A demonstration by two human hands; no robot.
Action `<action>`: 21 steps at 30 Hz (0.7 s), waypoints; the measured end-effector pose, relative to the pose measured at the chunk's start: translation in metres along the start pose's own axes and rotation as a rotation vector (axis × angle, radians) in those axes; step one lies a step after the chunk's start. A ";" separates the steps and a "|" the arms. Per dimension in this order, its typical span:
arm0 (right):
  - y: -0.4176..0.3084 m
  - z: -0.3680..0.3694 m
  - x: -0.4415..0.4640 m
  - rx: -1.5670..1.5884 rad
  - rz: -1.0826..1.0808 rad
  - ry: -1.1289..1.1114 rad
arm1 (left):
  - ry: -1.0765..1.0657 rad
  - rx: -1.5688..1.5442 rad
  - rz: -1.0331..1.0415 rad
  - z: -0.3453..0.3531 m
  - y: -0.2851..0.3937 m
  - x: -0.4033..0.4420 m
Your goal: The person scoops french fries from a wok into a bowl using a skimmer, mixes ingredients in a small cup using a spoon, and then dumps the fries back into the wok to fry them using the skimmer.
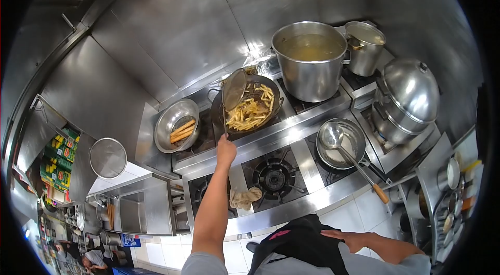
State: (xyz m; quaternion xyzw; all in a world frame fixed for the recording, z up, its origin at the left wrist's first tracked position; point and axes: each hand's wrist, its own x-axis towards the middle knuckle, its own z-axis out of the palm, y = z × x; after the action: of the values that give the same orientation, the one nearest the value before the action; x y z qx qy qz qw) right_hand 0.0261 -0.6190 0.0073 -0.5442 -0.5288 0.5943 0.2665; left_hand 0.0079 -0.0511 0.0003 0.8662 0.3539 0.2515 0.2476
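My left hand is closed around the handle of a round mesh skimmer. The skimmer's head tilts over the left side of a dark wok, where several yellow fries lie in oil. My right hand rests against the dark apron at my side, fingers stretched out and holding nothing. Left of the wok sits a steel bowl with a few long golden fried sticks in it.
A large stockpot of liquid and a smaller pot stand behind, beside a domed steamer. A ladle lies across a pan at right. A cloth lies by the front burner.
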 end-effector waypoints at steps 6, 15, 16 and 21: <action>0.005 0.007 -0.002 0.012 -0.045 0.073 | -0.225 -0.454 -0.357 0.011 0.064 0.010; -0.007 0.012 -0.010 0.102 -0.021 0.152 | -0.057 -0.008 -0.178 0.008 0.045 0.031; -0.012 0.013 -0.012 0.152 0.001 0.173 | 0.014 0.041 -0.153 -0.001 0.039 0.037; 0.003 0.013 -0.008 0.116 0.009 0.148 | 0.068 0.099 -0.223 -0.023 0.008 0.065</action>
State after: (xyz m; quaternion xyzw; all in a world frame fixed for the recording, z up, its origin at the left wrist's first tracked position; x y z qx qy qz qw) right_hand 0.0166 -0.6313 0.0057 -0.5725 -0.4702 0.5833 0.3331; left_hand 0.0382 -0.0023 0.0397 0.8235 0.4683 0.2338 0.2188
